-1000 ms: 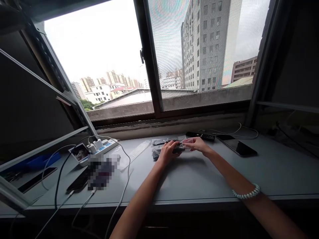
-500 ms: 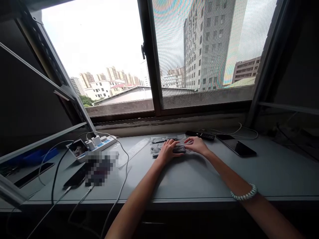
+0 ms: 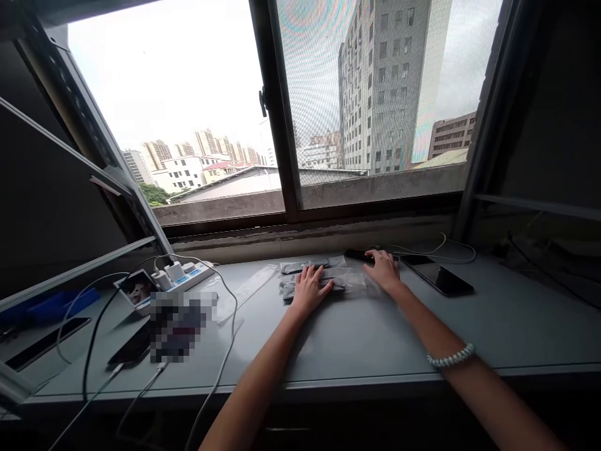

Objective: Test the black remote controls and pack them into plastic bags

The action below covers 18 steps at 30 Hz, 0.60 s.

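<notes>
My left hand (image 3: 310, 291) lies flat with fingers spread on a dark item in a clear plastic bag (image 3: 334, 287). A second bagged dark item (image 3: 293, 267) sits just behind it, near the windowsill. What is inside the bags is hard to make out. My right hand (image 3: 382, 270) is at the near side of a black remote control (image 3: 357, 255), its fingers bent and thumb apart, covering the remote's right part. Whether the fingertips touch the remote I cannot tell. A flat clear plastic sleeve (image 3: 253, 289) lies left of the bags.
A black tablet-like device (image 3: 444, 279) lies at right beside a white cable (image 3: 462, 258). On the left are a power strip (image 3: 190, 277) with plugs, a small picture screen (image 3: 137, 288), phones on cables (image 3: 134, 341) and a blue tray (image 3: 61, 305). The window (image 3: 291, 216) bounds the back.
My right hand has left the bagged item and moved right and back to the remote. My left hand stays on the bags, its fingers more spread. The view has shifted slightly.
</notes>
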Motion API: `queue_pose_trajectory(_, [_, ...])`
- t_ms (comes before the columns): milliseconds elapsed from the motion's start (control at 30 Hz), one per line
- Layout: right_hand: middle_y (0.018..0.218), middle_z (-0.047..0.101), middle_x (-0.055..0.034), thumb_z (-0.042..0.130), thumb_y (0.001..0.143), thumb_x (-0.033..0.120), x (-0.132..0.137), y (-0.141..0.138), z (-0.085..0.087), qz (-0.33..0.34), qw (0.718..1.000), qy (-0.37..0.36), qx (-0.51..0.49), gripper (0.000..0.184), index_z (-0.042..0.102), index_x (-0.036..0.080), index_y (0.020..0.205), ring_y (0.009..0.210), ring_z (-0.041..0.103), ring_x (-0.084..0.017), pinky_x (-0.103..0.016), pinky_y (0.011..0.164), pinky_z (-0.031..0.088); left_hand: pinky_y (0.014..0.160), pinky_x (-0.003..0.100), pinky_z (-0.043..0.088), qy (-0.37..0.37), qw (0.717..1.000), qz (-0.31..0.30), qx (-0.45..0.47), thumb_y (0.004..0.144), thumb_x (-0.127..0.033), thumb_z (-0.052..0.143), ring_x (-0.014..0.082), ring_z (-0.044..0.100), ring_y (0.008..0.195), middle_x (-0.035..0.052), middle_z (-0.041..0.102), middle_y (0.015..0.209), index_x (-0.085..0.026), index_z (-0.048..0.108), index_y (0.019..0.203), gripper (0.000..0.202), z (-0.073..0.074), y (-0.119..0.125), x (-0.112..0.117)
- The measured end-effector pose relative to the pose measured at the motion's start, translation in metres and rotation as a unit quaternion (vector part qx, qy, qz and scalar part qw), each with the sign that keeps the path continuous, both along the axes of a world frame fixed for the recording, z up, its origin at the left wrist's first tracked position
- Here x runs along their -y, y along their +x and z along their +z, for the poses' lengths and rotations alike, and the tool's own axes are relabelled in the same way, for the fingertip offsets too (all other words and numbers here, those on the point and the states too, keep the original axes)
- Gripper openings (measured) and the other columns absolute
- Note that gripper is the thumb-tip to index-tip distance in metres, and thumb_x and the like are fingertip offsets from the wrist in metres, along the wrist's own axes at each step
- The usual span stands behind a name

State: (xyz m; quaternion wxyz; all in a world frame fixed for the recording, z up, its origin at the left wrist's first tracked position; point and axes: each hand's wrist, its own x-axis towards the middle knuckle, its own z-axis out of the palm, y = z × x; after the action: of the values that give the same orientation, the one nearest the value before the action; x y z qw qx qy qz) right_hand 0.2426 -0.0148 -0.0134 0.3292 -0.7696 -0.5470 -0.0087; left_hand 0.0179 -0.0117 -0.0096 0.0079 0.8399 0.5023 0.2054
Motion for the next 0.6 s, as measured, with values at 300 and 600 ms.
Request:
queue_pose_trajectory(300, [0.146,0.029,-0.0122,0.047,0.078,0.048,-0.01,0.013,-0.018,-0.004,0.991,-0.128,0.039,0.065,0.039,0.022,0.137,0.135,0.019,-0.032,-0.048,0.104,0.021,0.107,0.05,0.019,-0.029,0.999,0.015,-0.001,0.086,-0.056,0.034,0.0316,0.019,0.136,0.0128,0.038,0.141,-0.018,0.042,0.134,0.061,-0.001,-0.002,-0.001])
queue_pose_trajectory(600, [0.145,0.032,-0.0123,0.043,0.079,0.044,-0.016,0.014,-0.031,0.005,0.988,-0.142,0.063,0.061,0.041,0.02,0.135,0.133,0.023,-0.035,-0.053,0.1,0.027,0.105,0.054,0.02,-0.03,0.999,0.035,0.019,0.087,-0.053,0.036,0.0334,0.027,0.132,0.0127,0.042,0.138,-0.022,0.049,0.128,0.053,-0.006,-0.003,0.0])
